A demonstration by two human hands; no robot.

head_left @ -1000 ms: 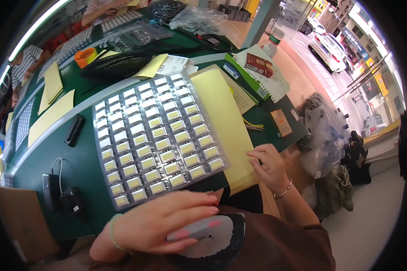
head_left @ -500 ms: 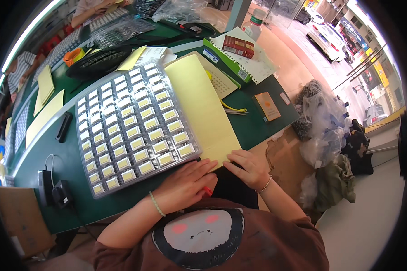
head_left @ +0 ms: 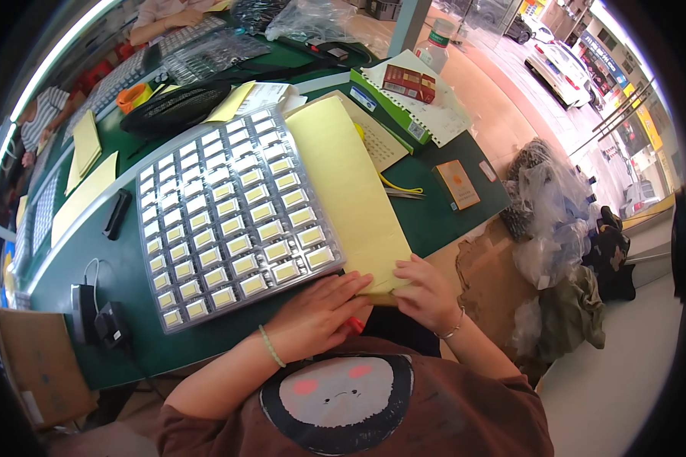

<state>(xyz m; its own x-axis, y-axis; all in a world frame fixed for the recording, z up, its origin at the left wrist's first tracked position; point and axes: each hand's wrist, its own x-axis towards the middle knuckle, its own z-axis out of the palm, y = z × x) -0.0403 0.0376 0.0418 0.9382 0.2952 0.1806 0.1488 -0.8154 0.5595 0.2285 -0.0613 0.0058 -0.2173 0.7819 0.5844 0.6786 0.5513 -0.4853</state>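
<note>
A clear plastic tray (head_left: 240, 221) holds rows of small pale-yellow rectangular pieces on the green table. Along its right side lies a long yellow paper sheet (head_left: 351, 190), its near end at the table's front edge. My left hand (head_left: 320, 308) rests at the tray's near right corner, fingertips on the sheet's near edge. A small red object (head_left: 355, 326), mostly hidden, pokes out from under that hand by the thumb; its kind does not show. At the sheet's near right corner, my right hand (head_left: 427, 297) pinches the edge between curled fingers and thumb.
Yellow-handled scissors (head_left: 402, 190) and an orange box (head_left: 456, 184) lie to the right. Beyond are a green box (head_left: 389, 110), a red box (head_left: 409, 84) and a bottle (head_left: 434, 46). A black adapter (head_left: 113, 326) sits at left. Other people work across the table.
The view has shifted slightly. My right hand has drawn a little away from the left along the sheet's near edge, and its fingers have curled more. The tray rests as before.
</note>
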